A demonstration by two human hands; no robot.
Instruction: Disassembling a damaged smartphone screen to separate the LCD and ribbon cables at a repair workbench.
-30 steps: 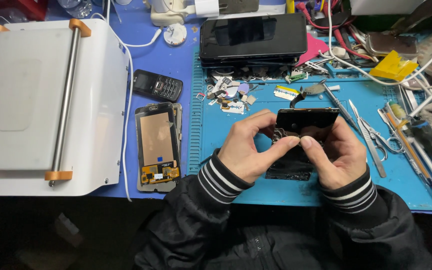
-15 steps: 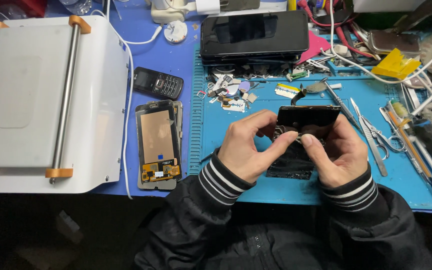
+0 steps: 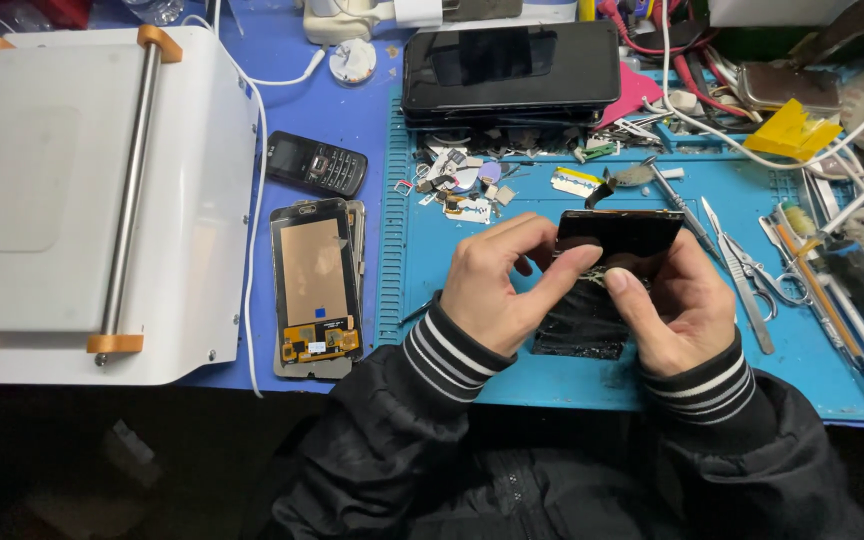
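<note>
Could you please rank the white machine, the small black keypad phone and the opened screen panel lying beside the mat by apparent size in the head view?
1. White machine, by far largest.
2. Opened screen panel.
3. Small black keypad phone.

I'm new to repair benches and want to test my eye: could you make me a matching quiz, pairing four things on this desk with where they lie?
Things:
1. black keypad phone
2. white machine
3. yellow tape piece
4. dark phone part

Places:
A. far right, on the top edge of the blue mat
B. between both hands
C. left end of the desk
D. on the blue desk, beside the white machine

Pairs: 1-D, 2-C, 3-A, 4-B
</note>
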